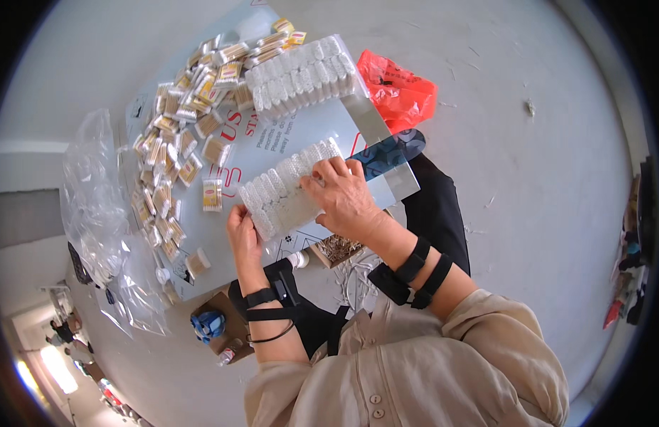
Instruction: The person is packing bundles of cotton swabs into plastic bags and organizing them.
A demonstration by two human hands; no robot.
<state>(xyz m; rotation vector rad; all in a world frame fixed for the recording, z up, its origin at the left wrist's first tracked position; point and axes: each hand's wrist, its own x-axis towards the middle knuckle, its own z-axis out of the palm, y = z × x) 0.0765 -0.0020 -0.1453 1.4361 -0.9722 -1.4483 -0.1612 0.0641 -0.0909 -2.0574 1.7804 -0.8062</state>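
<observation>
In front of me, a block of cotton swab packs [272,196] stands in rows with white tips facing up, apparently in clear wrap. My left hand [245,233] grips its near left end, thumb and fingers closed around the edge. Over its right side lies my right hand [343,198], with bent fingers and thumb closed on the top of the block. A second, larger block of swab packs [301,75] sits farther off on the board. Loose packs of cotton swabs [190,96] with yellow labels are heaped to the left, and one single pack [213,194] lies near the left hand.
A printed pale blue board [279,132] forms the work surface. Beyond its right edge lies a red plastic bag [397,89]. Clear plastic film [102,213] hangs at the left. Below are a carton of swabs [336,249] and a box holding something blue [210,326].
</observation>
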